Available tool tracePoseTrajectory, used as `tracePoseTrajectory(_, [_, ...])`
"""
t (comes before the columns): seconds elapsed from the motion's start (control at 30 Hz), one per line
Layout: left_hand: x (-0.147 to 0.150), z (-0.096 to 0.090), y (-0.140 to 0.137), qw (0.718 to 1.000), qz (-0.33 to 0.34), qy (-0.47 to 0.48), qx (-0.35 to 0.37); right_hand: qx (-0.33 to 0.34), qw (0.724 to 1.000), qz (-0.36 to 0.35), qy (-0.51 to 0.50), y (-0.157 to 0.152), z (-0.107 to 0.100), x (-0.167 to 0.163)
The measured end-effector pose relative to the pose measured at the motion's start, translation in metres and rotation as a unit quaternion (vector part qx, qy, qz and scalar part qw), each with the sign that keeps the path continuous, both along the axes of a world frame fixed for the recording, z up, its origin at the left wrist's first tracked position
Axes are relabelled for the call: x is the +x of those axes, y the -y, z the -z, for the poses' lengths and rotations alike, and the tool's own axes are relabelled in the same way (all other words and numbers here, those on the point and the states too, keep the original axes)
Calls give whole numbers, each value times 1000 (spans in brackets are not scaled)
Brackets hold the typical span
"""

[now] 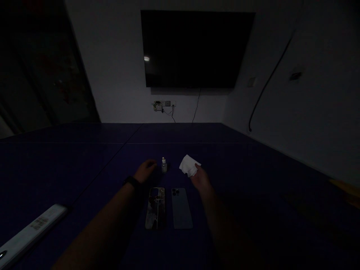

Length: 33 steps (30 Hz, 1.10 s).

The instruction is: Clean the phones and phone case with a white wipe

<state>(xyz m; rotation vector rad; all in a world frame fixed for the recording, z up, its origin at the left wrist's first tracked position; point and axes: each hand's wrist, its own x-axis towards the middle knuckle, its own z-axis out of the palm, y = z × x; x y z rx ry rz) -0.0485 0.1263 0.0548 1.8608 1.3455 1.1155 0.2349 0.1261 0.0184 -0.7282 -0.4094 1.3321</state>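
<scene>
In a dimly lit room, you are pinching a soft, creased white cloth (189, 165) between the thumb and fingers of your right hand (200, 177), its loose corners fanning out above a dark blue-violet tabletop (233, 168). Your left hand (145, 171), with a dark band (131, 182) circling the wrist, is hovering or resting just beside a small, clear dropper bottle (164, 166), which is standing upright under a pale, tapering cap; the fingers are bending loosely, and whether they are spreading or pressing together cannot be told in this light. Nearer you, two rounded rectangles are lying side by side, just apart: on the left a phone case (156, 210), showing a dark-and-pale printed pattern and a camera cut-out, and on the right a smooth, blue-grey phone (182, 210), lying back up with its round lenses facing you. At lower left, a long, white, straight-edged box (33, 232) is lying aslant, while a flat black television (197, 48) is hanging on the plain wall (118, 63) beyond.
</scene>
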Motion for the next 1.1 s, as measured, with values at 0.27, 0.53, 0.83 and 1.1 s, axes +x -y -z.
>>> tracePoseTrajectory(0.27, [35,3,-45,999,9,36,-5,0,998,-35,-48,-5,33,-26])
tracePoseTrajectory(0.53, [36,5,-55,999,19,24,-34,18,997,-51,-61,-4,36,-35])
tracePoseTrajectory(0.83, [38,-16,-42,999,-20,32,24,17,995,-75,-68,-4,35,-40])
tracePoseTrajectory(1.1, [49,-79,-24,984,-74,9,161,13,993,-83,-77,-5,30,-41])
